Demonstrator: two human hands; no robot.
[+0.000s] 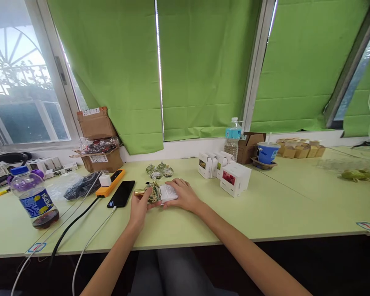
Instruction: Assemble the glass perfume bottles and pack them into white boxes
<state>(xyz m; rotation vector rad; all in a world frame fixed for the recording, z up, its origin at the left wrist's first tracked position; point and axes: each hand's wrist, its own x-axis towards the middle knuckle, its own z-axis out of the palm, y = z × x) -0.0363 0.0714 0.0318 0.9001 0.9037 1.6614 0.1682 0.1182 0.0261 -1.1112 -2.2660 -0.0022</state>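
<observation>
My left hand (139,207) holds a round, shiny bottle (154,193); my right hand (185,195) holds a white printed thing (168,193) beside it.

Phone (121,194) on worktop (296,205). Just left of phone: power strip (116,177), charger (105,179) plugged in; farther left, drink bottle (35,201). Behind-left of phone: opened carton (103,162). Right of phone: left hand (139,207) holding flask (155,194), right hand (185,195) holding packet (169,193) beside flask. Behind-right of phone: flask cluster (156,175). Farther right of phone: boxes (234,179), then cup (267,153) in holder (262,165).
</observation>
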